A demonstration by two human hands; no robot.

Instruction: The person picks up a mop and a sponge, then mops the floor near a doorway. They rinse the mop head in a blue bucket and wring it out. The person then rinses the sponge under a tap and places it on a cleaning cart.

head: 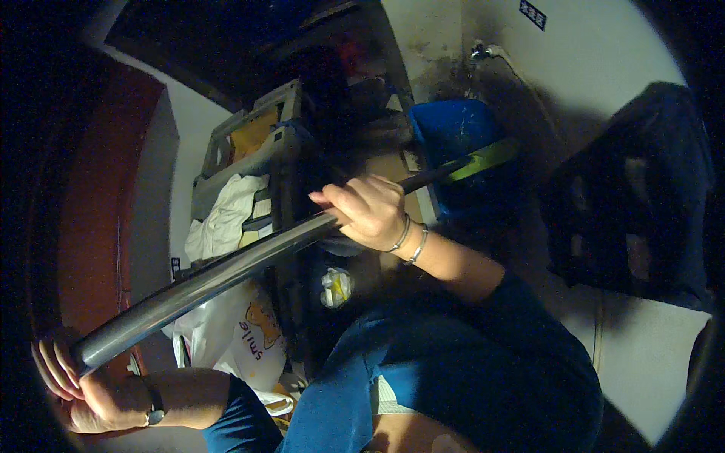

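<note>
A long, dark, shiny pole [226, 266] slants across the view from lower left to upper right. My right hand [371, 209] wraps around its middle, with two thin bracelets on the wrist. At the lower left, my left hand [96, 390] holds the pole's near end between its fingers and palm; a watch or bracelet is on that wrist. The far end carries a blurred yellow-green part [481, 161], whose exact kind I cannot tell. Behind that part stands a blue plastic bin [453, 122].
A grey shelf unit [243, 153] holds a white cloth [224, 218]. Below it hangs a white plastic bag [229, 328] with printing. A tap [480, 51] juts from the stained wall. A dark covered bulk [628, 192] stands right. A reddish-brown panel [96, 198] is left.
</note>
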